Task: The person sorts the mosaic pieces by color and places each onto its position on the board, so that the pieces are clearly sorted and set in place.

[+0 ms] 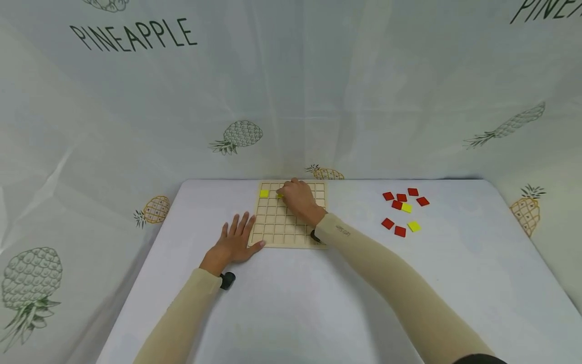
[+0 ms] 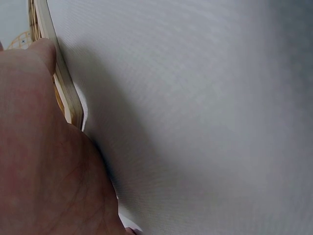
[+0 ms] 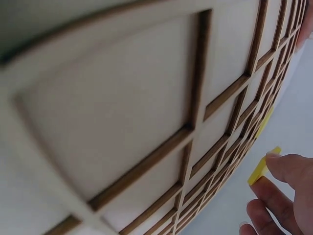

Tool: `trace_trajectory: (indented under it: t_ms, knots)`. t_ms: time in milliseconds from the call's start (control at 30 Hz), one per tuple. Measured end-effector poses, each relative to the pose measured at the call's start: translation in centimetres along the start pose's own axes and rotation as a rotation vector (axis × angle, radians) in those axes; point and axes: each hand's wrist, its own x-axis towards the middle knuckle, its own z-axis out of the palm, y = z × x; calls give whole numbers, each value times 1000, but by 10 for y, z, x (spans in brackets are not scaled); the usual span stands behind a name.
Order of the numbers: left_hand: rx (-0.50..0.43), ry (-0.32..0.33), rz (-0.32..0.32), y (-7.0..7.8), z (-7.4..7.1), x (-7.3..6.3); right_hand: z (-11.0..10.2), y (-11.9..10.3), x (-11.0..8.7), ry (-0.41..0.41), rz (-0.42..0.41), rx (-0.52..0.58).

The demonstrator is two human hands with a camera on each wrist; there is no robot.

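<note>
A wooden grid board [image 1: 275,228] with square cells lies at the far middle of the table. One yellow square tile [image 1: 264,193] sits in a cell near its far left corner. My right hand [image 1: 299,200] reaches over the far part of the board. Between thumb and index finger it pinches another yellow square tile [image 3: 264,166], seen edge-on in the right wrist view. My left hand [image 1: 234,245] lies with fingers spread at the board's near left corner, its thumb on the near edge. In the left wrist view that thumb [image 2: 45,51] rests against the board's rim [image 2: 68,93].
To the right of the board, several red square tiles [image 1: 400,231] lie scattered on the white table [image 1: 291,303], with two yellow tiles [image 1: 414,226] among them. Behind the table hangs a pale cloth [image 1: 291,91] printed with pineapples.
</note>
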Motion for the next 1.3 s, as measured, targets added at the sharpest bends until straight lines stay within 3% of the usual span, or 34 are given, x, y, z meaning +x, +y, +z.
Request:
trace_trajectory:
  t_ms: [333,800,1300]
  knots:
    - [-9,-8,4,1,-1,-2,7,-7,12,-76,40,31]
    - [12,-21,-19,1,0,1,8,-11,26,-92,43,48]
    - [7,-20,-17,0,0,0,11,-8,36,-113,76,140]
